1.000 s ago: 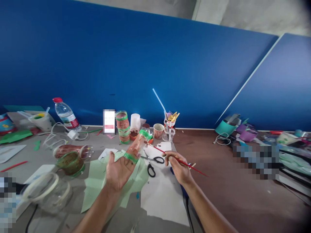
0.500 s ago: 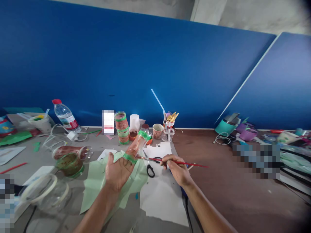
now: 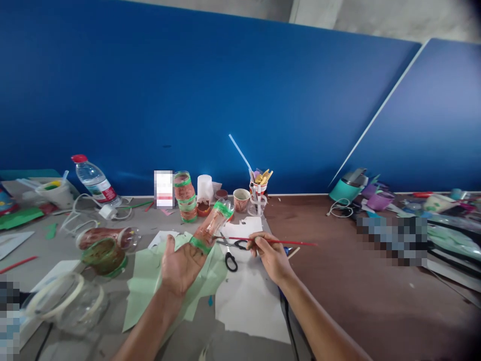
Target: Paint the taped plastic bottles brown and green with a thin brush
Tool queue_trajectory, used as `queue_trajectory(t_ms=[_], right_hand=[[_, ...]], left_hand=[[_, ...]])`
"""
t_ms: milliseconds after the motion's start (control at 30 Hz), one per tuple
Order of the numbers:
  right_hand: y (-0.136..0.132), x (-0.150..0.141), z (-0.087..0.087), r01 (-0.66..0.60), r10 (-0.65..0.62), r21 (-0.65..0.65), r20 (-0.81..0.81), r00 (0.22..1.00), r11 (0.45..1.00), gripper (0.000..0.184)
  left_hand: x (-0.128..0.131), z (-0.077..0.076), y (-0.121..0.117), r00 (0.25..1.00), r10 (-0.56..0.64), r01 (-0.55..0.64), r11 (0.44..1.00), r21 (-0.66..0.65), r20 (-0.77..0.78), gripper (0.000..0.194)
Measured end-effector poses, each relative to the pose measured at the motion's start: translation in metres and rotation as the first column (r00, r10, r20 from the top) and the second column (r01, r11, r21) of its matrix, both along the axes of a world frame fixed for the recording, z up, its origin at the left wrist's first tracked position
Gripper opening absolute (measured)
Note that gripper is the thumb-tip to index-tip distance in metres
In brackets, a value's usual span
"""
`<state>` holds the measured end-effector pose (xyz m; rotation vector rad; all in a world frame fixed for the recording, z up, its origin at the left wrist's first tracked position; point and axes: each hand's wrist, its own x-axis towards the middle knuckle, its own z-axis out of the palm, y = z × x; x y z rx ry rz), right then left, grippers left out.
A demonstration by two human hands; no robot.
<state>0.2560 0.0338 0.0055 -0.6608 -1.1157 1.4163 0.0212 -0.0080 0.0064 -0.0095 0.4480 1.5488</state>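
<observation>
The left hand (image 3: 180, 265) is held up over the table (image 3: 338, 281) with the palm facing the camera. Its fingers are pushed inside a see-through plastic bottle piece (image 3: 210, 225), so the piece sits on the hand like a sleeve. The piece is smeared with brown-red paint and has a green band at each end. It points up and away from the person, tilted to the right. The grip of the left hand is hidden inside the piece, so I cannot tell if it is closed or loose. The right hand (image 3: 271, 255) pinches a thin red paintbrush (image 3: 263, 241) between its fingertips. The brush lies almost flat, and its tip touches the side of the bottle piece near the lower green band. Under the hands lie a light green paper (image 3: 150, 281) and a white paper (image 3: 251, 301). Black-handled scissors (image 3: 230, 250) lie on the white paper, just beside the brush. To the left are a jar with brown paint (image 3: 103, 254) and a clear bowl (image 3: 75, 301). Farther back, near the blue wall (image 3: 225, 100), stand a water bottle with a red cap (image 3: 92, 179), a stack of painted rings (image 3: 185, 195) and a cup of sticks (image 3: 258, 193).
</observation>
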Motion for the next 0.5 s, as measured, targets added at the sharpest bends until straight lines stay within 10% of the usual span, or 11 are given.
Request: queue_trajectory(t_ms=[500], right_hand=[[0.002,0.004,-0.005,-0.051,0.049,0.034,0.036,0.998,0.998,0.02]], left_hand=[[0.007,0.012,-0.002,0.996,0.064,-0.068,0.995,-0.066,-0.066,0.084]])
